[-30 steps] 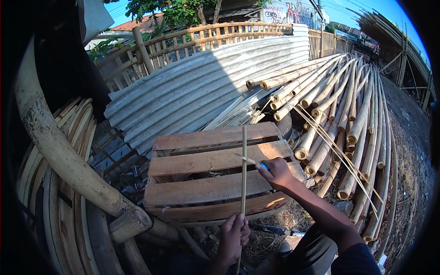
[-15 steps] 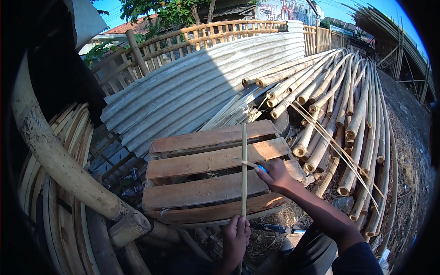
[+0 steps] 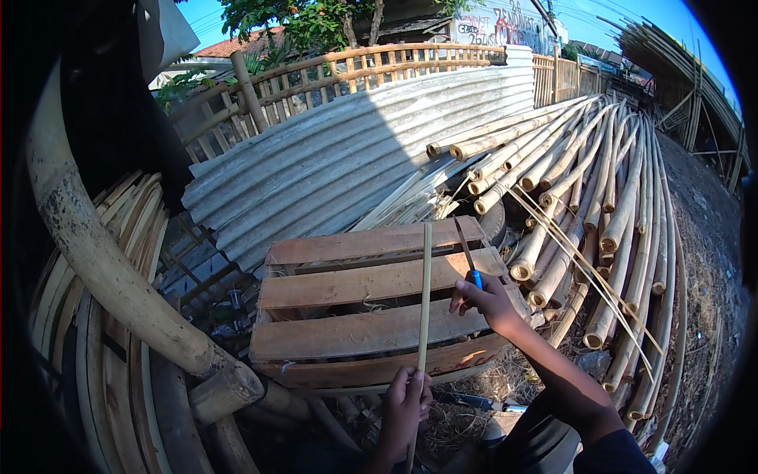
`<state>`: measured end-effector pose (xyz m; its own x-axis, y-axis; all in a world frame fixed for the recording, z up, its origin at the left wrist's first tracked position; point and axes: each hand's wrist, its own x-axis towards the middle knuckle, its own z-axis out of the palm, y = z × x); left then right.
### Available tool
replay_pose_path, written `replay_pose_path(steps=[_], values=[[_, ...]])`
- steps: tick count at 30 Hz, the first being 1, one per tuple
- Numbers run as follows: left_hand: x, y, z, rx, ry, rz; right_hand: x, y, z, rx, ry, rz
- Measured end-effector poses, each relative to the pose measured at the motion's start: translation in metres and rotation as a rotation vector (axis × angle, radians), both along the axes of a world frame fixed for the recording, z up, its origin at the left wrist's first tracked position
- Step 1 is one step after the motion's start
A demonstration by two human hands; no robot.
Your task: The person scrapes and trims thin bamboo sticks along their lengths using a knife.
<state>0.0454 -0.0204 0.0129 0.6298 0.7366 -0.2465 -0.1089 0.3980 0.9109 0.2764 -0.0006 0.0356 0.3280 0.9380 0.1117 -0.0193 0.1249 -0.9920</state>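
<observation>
Holds a long, narrow bamboo strip almost upright in the left hand, with thumb and fingers clenched around its lower part, seen just below the front edge of a slatted wooden platform. Raises the strip in front of the slats, a little right of the middle, and lines up its upper end with the far edge; loses its lower end at the bottom of the view. Grasps a knife in the right hand, seen against the right side of the platform, with the blue handle between thumb and fingers. Points the blade upward and slightly left, toward the far edge, near the strip on its right and visibly apart from it. Has dark trousers showing below the right forearm, near the front right corner of the platform. Faces a grey corrugated sheet beyond the far edge, partly in shade, with a bamboo fence behind it. Has a large pile of bamboo poles beyond the right edge, with cut ends turned this way and a few thin strips laid slantwise across them, plus a dark tyre near the far right corner. Has a thick bamboo pole slanting down at the left, toward the front left corner, in front of a stack of split bamboo.
</observation>
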Motion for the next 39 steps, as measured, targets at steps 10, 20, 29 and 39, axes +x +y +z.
replay_pose_path(steps=[10, 20, 29, 39], values=[[0.003, -0.004, 0.013, -0.172, -0.123, -0.036, -0.043, -0.011, 0.005, 0.002, -0.030, 0.100], [-0.002, -0.001, 0.010, -0.241, -0.256, -0.036, -0.028, -0.016, 0.000, 0.174, -1.221, 0.064], [-0.008, 0.005, 0.005, -0.177, -0.204, -0.019, -0.034, -0.005, 0.002, -0.068, -0.973, -0.022], [0.002, -0.001, 0.002, -0.158, -0.060, -0.229, -0.017, 0.004, -0.006, 0.193, 0.241, -0.087]])
